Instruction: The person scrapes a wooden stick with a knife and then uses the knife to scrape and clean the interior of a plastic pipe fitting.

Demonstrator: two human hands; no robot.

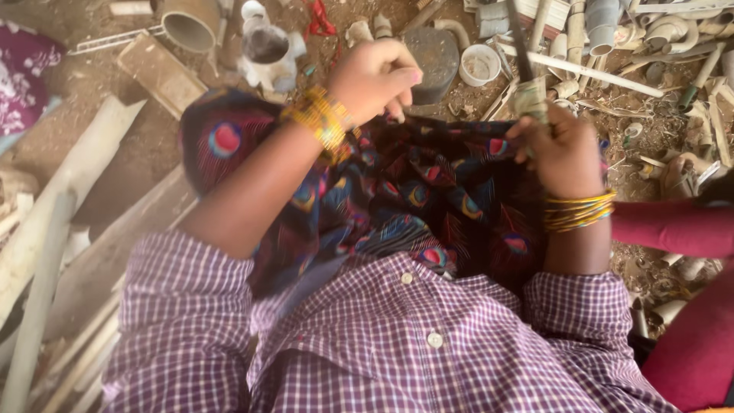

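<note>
A person is wearing a purple-and-white checked shirt (pixel 397 336) with white buttons, its sleeves sitting above the elbows, and stacks of golden bangles circling the left wrist (pixel 321 122) and right wrist (pixel 579 211).

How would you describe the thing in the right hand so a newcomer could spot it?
Start at the dark peacock-patterned cloth over the lap. At its far right edge the right hand holds a slim dark rod in its grip, wrapped in crumpled paper. Unlike the pale pipe scraps behind, it is near-black.

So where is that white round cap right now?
In the head view, the white round plastic cap lies on the dirt, upper middle, between the dark grey lid and the right hand.
</note>
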